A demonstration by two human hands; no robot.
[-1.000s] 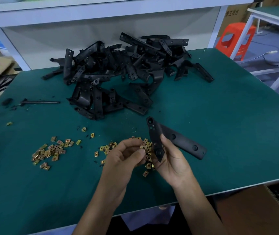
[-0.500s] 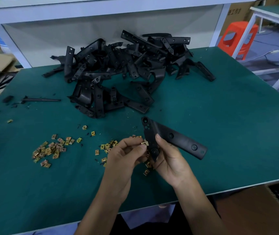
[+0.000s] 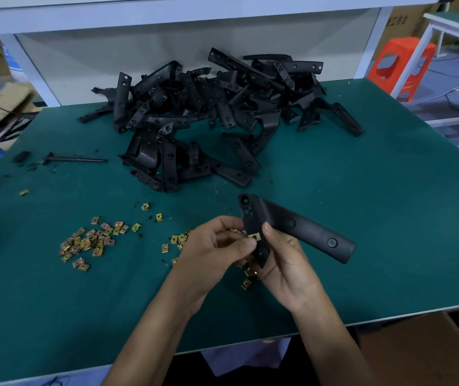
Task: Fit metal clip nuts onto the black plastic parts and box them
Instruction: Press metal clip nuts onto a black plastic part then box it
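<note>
Left hand (image 3: 217, 246) pinches a brass-coloured metal clip nut (image 3: 254, 235); right hand (image 3: 284, 264) grips the angled black plastic part (image 3: 303, 231) (best pushed on squarely).

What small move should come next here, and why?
Probably the left hand should push the small brass-coloured metal clip nut fully onto the angled black plastic part: it sits at the part's edge, pinched by left fingertips, while the right hand holds the part.

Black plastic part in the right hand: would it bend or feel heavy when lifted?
The long black plastic part is probably stiff: it juts unsupported past the right hand without sagging. Likely light, since that one hand holds it up.
</note>
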